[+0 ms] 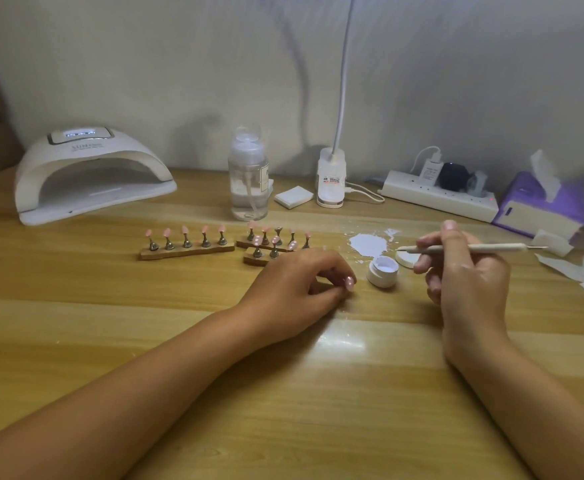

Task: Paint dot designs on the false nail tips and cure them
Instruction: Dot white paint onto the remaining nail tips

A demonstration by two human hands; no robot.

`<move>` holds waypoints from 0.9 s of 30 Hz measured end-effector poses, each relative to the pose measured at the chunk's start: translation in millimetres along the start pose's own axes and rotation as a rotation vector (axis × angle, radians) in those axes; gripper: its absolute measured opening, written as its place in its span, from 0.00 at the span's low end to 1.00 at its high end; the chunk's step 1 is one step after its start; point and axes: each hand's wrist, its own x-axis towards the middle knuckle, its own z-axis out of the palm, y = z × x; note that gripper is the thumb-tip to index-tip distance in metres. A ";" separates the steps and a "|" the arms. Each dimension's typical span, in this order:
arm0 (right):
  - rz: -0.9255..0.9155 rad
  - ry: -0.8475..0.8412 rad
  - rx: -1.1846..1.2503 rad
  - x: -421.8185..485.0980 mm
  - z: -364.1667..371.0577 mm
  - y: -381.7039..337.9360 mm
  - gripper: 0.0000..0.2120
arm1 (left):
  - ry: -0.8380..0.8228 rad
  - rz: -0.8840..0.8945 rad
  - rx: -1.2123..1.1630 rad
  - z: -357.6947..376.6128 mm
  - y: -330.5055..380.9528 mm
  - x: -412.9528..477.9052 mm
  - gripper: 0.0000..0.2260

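- Your right hand [463,271] pinched the tool [474,249] between thumb and fingers, near its middle. The lower fingers were curled loosely beneath it.
- The tool lay almost level, its long axis running left to right across the table [76,306]. Its working end pointed left, over the lid [407,259], near the white paint patch [368,244] and behind the open jar [383,270].
- Your left hand [301,282] rested on the table with its fingers curled. A pink tip [349,283] with pale dots showed at the fingertips and looked pinched there; any stand under it was hidden.
- The tip's painted face was turned up toward you, near the jar. Its long axis was too small to read.
- The tip looked light, thin and slick, and uncured dots would likely smear. It was best held by its stand or edges, never by the face.
- The tool seemed light and stiff, so a grip nearer the working end would have steadied the dots.
- The other tips [186,233] stood on holders [186,250] behind your left hand, and the lamp [89,174] sat well apart at far left.
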 end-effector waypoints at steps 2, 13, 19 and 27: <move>-0.002 -0.021 -0.029 0.0 1.1 4.2 0.18 | 0.005 -0.016 -0.022 -0.1 -0.2 0.2 0.04; -0.101 -0.050 -0.202 1.3 1.4 12.0 0.13 | 0.000 -0.006 0.051 -2.2 0.9 1.2 0.03; -0.163 -0.050 -0.293 1.8 0.7 13.1 0.14 | 0.016 -0.007 0.060 -1.5 0.2 0.6 0.04; -0.150 -0.070 -0.328 3.4 0.0 16.0 0.15 | 0.024 0.004 0.063 -0.9 0.6 0.4 0.06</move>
